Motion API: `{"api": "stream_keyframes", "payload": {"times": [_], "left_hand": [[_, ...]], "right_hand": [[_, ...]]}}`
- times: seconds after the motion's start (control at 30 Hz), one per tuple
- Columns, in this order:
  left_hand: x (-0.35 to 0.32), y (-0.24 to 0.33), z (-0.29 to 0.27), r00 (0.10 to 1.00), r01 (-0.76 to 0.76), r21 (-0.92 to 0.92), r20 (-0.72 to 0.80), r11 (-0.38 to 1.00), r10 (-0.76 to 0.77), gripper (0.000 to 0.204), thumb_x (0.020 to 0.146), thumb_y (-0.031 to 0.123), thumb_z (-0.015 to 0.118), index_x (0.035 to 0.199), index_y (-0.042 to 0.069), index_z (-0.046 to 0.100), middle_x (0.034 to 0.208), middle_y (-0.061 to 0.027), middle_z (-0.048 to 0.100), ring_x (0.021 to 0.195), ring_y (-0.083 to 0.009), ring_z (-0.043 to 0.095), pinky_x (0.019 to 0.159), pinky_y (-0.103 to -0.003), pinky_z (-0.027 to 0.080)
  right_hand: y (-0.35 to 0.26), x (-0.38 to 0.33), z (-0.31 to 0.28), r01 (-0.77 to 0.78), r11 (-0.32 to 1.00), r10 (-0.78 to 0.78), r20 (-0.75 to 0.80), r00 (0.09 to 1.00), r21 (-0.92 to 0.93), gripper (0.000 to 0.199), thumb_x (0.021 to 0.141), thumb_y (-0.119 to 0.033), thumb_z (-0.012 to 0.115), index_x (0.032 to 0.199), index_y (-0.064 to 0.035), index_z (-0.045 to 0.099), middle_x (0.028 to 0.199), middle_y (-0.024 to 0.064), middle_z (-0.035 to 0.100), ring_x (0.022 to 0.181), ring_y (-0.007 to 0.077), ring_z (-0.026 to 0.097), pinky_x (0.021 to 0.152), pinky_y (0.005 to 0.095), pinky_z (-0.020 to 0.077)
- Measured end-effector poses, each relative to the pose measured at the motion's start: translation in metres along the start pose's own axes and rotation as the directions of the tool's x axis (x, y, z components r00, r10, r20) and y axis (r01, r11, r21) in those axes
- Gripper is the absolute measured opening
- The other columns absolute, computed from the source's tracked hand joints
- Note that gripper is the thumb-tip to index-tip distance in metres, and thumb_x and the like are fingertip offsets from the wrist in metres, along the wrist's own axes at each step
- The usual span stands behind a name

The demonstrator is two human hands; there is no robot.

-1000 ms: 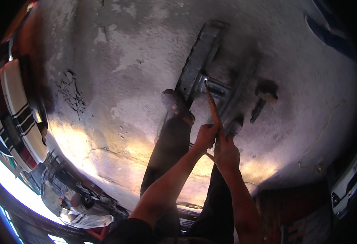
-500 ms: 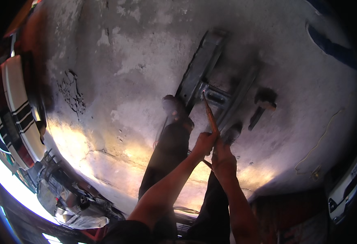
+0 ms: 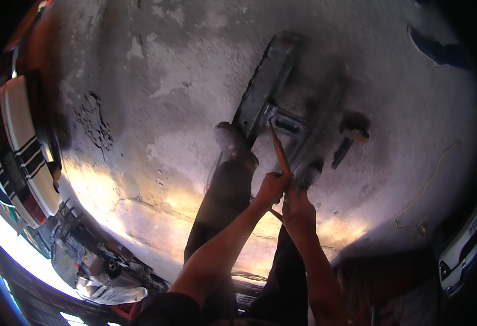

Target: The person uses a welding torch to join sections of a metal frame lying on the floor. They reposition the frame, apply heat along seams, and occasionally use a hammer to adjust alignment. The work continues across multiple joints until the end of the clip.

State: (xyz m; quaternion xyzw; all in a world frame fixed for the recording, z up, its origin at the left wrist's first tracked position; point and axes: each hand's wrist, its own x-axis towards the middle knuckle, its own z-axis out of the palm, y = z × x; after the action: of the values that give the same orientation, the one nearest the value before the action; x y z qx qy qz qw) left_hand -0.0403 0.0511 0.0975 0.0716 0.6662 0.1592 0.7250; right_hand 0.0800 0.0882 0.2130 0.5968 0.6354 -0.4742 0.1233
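Note:
Both my hands are closed around a long, slim copper-coloured torch (image 3: 281,154). My left hand (image 3: 274,187) grips it in front, and my right hand (image 3: 299,211) is closed just behind and to the right. The torch's narrow tip points away from me, at the corner where a crosspiece (image 3: 288,125) meets the left rail of a dark metal frame (image 3: 264,81). Whether tip and metal touch, I cannot tell. A thin rod or hose (image 3: 275,215) shows below my hands. My left shoe (image 3: 230,138) is against the frame's left rail; my right shoe (image 3: 309,175) is by its right rail.
A hammer-like tool (image 3: 343,152) with a dark block head lies right of the frame on the worn concrete floor (image 3: 178,81). A yellowish cord (image 3: 426,190) runs along the far right. Vehicles (image 3: 23,146) stand at the left edge, and a white car (image 3: 461,252) at the lower right.
The small red glow at the torch tip is no longer visible. The view has shifted slightly, while both hands keep the same hold on the torch.

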Motion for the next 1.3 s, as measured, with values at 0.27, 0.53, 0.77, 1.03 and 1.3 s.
{"api": "stream_keyframes", "payload": {"times": [0.27, 0.53, 0.77, 1.03, 1.3], "left_hand": [[-0.017, 0.031, 0.003, 0.988, 0.148, -0.102, -0.036, 0.984, -0.152, 0.049, 0.091, 0.043, 0.065, 0.082, -0.005, 0.067, 0.06, -0.0063, 0.057, 0.045, -0.0152, 0.054, 0.04, -0.032, 0.039], [-0.019, 0.039, 0.009, 0.997, 0.065, -0.138, 0.05, 0.988, -0.058, 0.048, 0.093, 0.041, 0.064, 0.091, -0.007, 0.07, 0.067, -0.0083, 0.064, 0.053, -0.0133, 0.058, 0.047, -0.031, 0.044], [-0.037, 0.054, 0.024, 0.953, -0.043, 0.064, 0.301, 0.997, 0.021, 0.044, 0.093, 0.035, 0.068, 0.106, -0.007, 0.07, 0.081, -0.0127, 0.07, 0.069, -0.0165, 0.066, 0.061, -0.031, 0.052], [-0.058, 0.051, 0.05, 0.904, -0.412, 0.239, 0.232, 0.879, 0.36, 0.029, 0.089, 0.027, 0.072, 0.091, -0.001, 0.066, 0.089, -0.0118, 0.067, 0.076, -0.0198, 0.068, 0.063, -0.034, 0.051], [-0.065, 0.069, 0.059, 0.947, -0.308, 0.279, 0.182, 0.909, 0.265, 0.035, 0.087, 0.015, 0.075, 0.114, -0.001, 0.058, 0.094, -0.0122, 0.069, 0.089, -0.0151, 0.067, 0.078, -0.031, 0.053]], "right_hand": [[0.003, 0.0, -0.001, -0.002, 0.999, 0.001, 0.02, 1.0, 0.036, 0.064, 0.085, -0.008, 0.065, 0.146, -0.0115, 0.045, 0.103, 0.0208, 0.06, 0.084, 0.0417, 0.066, 0.073, 0.0492, 0.0555], [0.003, 0.007, -0.017, 0.095, 0.922, -0.021, -0.196, 0.98, 0.376, 0.05, 0.09, -0.017, 0.063, 0.139, -0.0074, 0.055, 0.096, 0.0201, 0.068, 0.081, 0.0316, 0.07, 0.07, 0.0392, 0.0546], [0.017, -0.011, -0.043, -0.271, 0.741, 0.376, -0.044, 0.926, 0.615, 0.044, 0.095, -0.018, 0.064, 0.137, -0.0084, 0.058, 0.091, 0.0097, 0.071, 0.066, 0.0125, 0.066, 0.06, 0.0298, 0.0516], [0.057, -0.015, -0.026, -0.015, 0.67, 0.298, -0.25, 0.921, 0.742, 0.045, 0.098, -0.02, 0.062, 0.141, -0.0071, 0.054, 0.082, 0.0059, 0.065, 0.069, 0.0098, 0.065, 0.054, 0.0248, 0.0481], [0.063, -0.01, -0.031, -0.149, 0.617, 0.382, -0.128, 0.915, 0.772, 0.032, 0.096, -0.019, 0.064, 0.127, -0.0084, 0.065, 0.1, 0.0116, 0.069, 0.064, 0.014, 0.065, 0.053, 0.026, 0.049]]}}
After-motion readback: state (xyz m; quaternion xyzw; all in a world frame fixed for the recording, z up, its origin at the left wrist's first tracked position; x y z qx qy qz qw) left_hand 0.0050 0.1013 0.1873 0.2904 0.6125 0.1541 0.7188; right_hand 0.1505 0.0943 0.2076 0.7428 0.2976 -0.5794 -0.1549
